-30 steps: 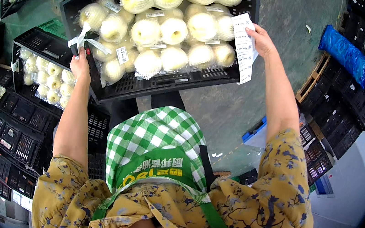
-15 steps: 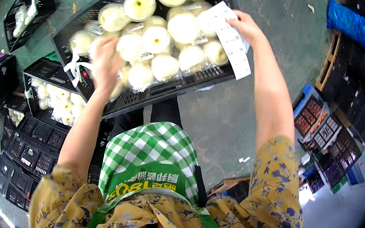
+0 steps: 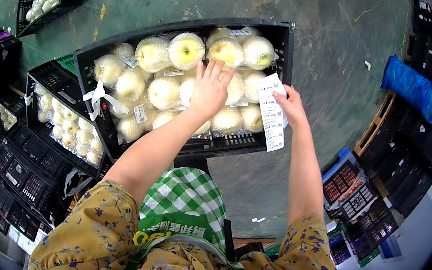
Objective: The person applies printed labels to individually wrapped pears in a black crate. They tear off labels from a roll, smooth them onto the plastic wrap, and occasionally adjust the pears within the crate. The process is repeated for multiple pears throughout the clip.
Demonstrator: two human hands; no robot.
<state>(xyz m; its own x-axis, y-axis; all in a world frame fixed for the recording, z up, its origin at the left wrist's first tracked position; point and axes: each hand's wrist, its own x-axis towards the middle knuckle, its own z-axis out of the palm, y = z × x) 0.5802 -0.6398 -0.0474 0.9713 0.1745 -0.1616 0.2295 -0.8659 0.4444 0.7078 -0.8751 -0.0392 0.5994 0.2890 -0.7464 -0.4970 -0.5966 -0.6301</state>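
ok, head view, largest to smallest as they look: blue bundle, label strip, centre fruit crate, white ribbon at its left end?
1. centre fruit crate, by far
2. blue bundle
3. label strip
4. white ribbon

Apparent size only; the blue bundle looks farther off.

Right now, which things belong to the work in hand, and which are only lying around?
In the work:
fruit, under the left hand
crate, holding the fruit
label strip, in the right hand

Lying around:
blue bag
stacked crates, right
white scrap
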